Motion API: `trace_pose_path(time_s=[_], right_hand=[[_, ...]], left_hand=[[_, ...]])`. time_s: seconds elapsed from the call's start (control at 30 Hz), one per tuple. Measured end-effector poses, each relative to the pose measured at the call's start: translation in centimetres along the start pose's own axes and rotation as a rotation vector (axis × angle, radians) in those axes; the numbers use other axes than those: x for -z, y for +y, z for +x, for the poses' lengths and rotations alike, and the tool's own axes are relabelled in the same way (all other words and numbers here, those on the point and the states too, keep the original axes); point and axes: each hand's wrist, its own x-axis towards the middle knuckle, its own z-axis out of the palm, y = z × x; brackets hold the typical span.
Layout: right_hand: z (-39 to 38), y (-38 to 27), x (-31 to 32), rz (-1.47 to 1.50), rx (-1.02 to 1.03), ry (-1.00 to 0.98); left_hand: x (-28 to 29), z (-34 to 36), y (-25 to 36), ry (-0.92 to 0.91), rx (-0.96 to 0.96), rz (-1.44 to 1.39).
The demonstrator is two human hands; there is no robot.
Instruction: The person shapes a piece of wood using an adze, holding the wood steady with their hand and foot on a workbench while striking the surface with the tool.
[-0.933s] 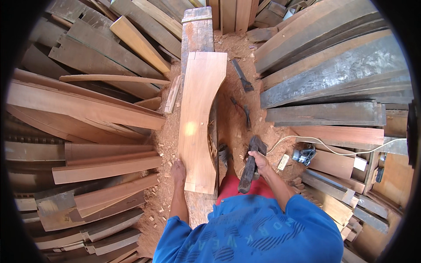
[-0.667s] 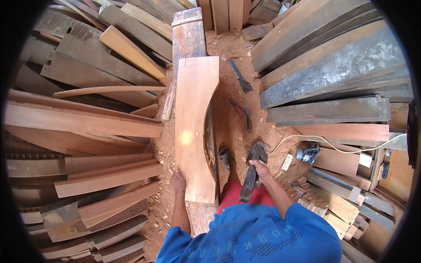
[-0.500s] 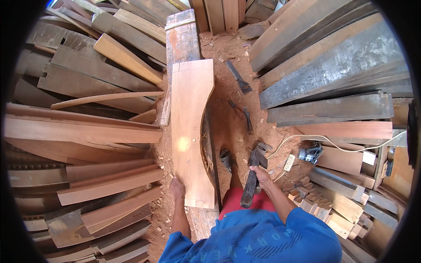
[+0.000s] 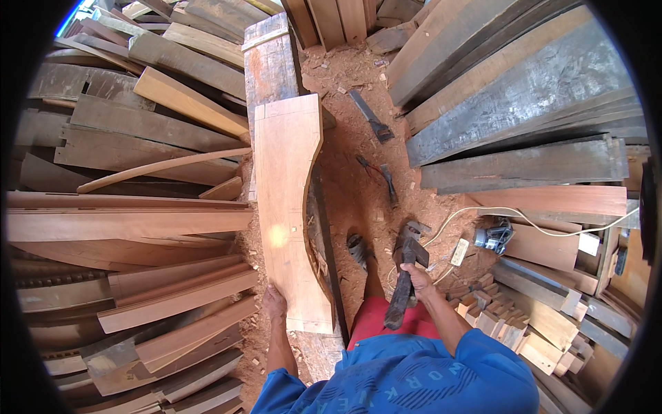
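Note:
A long, pale wooden board (image 4: pixel 283 207) with one wavy edge lies lengthwise on a narrow bench. The right edge curves inward and looks rough and freshly chipped along its nearer half. My left hand (image 4: pixel 274 301) grips the straight left edge near the close end; its fingertips are partly hidden. To the right of the board, my right hand (image 4: pixel 416 277) is wrapped round the dark wooden handle of an adze (image 4: pixel 412 250). The tool's metal head points away from me, above the ground and apart from the board.
The worn bench (image 4: pixel 270 65) extends beyond the board. On the chip-covered ground lie a handsaw (image 4: pixel 371 116), red-handled pliers (image 4: pixel 367 164) and another dark tool (image 4: pixel 389 185). A power tool (image 4: pixel 494 237), a white cord, a power strip (image 4: pixel 458 252) and small offcuts (image 4: pixel 486 307) sit right. Stacked planks line both sides.
My view has turned slightly, so the board and bench appear tilted, their far ends shifted left. Both hands keep their holds, with the adze in nearly the same place.

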Motion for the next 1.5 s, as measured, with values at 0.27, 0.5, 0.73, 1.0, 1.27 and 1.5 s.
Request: trace_pose_path(time_s=[0.27, 0.5, 0.73, 1.0, 1.27, 1.5], right_hand=[[-0.5, -1.6, 1.0, 0.033, 0.008, 0.046], [-0.4, -1.9, 1.1, 0.019, 0.013, 0.043], [1.4, -0.5, 1.5, -0.035, -0.019, 0.058], [-0.1, -0.6, 0.1, -0.035, 0.007, 0.051], [0.1, -0.6, -0.7, -0.066, -0.008, 0.042], [0.5, -0.3, -1.5, -0.112, 0.028, 0.01]], left_hand=[[-0.2, 0.1, -0.5, 0.017, -0.028, 0.016], [-0.4, 0.4, -0.7, -0.041, 0.016, 0.057], [-1.1, 0.5, -2.4, 0.033, -0.02, 0.075], [0.8, 0.0, 1.3, 0.001, 0.034, -0.046], [0.0, 0.0, 0.0, 0.008, 0.078, -0.08], [-0.6, 0.4, -0.6, 0.008, 0.085, -0.124]])
